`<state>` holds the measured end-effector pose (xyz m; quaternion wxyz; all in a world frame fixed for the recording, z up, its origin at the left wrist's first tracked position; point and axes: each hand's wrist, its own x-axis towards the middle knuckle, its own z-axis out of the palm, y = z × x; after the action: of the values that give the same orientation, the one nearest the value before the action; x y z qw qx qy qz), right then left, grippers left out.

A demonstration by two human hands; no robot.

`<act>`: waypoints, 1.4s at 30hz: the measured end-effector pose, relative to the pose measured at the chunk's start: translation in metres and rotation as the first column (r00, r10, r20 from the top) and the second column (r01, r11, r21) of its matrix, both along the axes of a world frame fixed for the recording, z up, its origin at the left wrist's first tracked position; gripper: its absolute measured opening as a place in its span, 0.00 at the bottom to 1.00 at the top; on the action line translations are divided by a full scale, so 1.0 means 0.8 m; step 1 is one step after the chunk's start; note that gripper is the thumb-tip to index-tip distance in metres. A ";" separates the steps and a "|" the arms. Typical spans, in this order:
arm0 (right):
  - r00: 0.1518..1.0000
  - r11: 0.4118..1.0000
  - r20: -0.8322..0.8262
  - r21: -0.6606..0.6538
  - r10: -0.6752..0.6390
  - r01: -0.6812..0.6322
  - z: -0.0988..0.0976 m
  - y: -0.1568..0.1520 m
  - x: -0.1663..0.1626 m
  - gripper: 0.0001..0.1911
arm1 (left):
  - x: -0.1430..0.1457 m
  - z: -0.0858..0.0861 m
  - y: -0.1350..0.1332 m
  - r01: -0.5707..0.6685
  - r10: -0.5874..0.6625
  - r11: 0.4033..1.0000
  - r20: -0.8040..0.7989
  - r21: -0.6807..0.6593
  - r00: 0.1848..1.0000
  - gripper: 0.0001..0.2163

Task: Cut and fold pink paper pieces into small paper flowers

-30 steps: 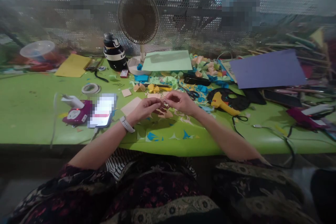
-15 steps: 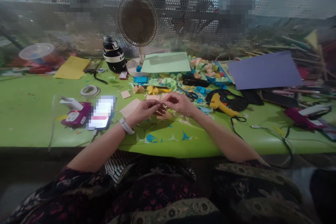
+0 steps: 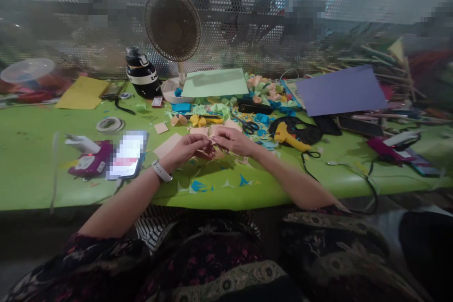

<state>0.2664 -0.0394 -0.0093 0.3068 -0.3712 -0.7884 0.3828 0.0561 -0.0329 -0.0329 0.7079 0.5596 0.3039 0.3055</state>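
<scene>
My left hand (image 3: 191, 147), with a white band (image 3: 162, 171) at the wrist, and my right hand (image 3: 231, 140) meet fingertip to fingertip over the table. Both are closed in a pinch on a small piece of peach paper, mostly hidden by the fingers. Beside my left hand lie a peach paper sheet (image 3: 168, 145) and a smaller peach square (image 3: 161, 128). Just beyond the hands sit a peach folded paper piece (image 3: 179, 121), a yellow paper flower (image 3: 198, 121) and a yellow cutter (image 3: 215, 119). Dark-handled scissors (image 3: 250, 126) rest past my right hand.
A yellow glue gun (image 3: 290, 138) lies at right on a black shape. On the left are a lit phone (image 3: 127, 155), a purple device (image 3: 90, 163) and a tape roll (image 3: 110, 124). Behind stand a black bottle (image 3: 144, 78) and a fan (image 3: 172, 24). Blue scraps (image 3: 198, 186) lie near the edge.
The whole view has shifted, so the table things appear farther left. My hands stay together in the pinch, with only slight finger movement.
</scene>
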 end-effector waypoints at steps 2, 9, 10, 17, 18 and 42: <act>1.000 1.000 -0.012 0.031 0.003 -0.002 -0.001 0.000 -0.002 0.16 | -0.001 0.001 0.000 -0.009 0.010 1.000 -0.025 0.008 1.000 0.19; 0.999 0.994 0.015 0.102 -0.029 0.027 -0.003 0.001 -0.002 0.14 | -0.002 0.003 0.002 -0.012 0.020 0.991 -0.057 0.134 0.998 0.20; 0.999 0.993 0.025 0.116 -0.034 0.031 -0.004 0.001 -0.001 0.14 | -0.002 0.003 0.002 -0.013 0.022 0.989 -0.057 0.147 0.998 0.20; 0.998 0.994 0.033 0.096 -0.058 0.054 -0.008 0.007 0.004 0.15 | 0.000 0.007 -0.003 -0.067 0.088 0.982 -0.114 0.177 0.990 0.20; 0.997 0.992 0.027 0.112 -0.069 0.065 -0.009 0.007 0.003 0.15 | 0.000 0.007 -0.004 -0.076 0.096 0.982 -0.110 0.175 0.989 0.20; 0.272 0.809 0.822 0.332 -0.500 0.485 0.009 0.059 0.102 0.20 | 0.002 0.006 0.001 -0.185 0.190 0.976 -0.034 0.112 0.981 0.14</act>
<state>0.3479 0.0074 -0.0024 -0.0431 -0.7357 -0.6759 0.0121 0.0578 -0.0319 -0.0284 0.6376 0.5726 0.3541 0.3744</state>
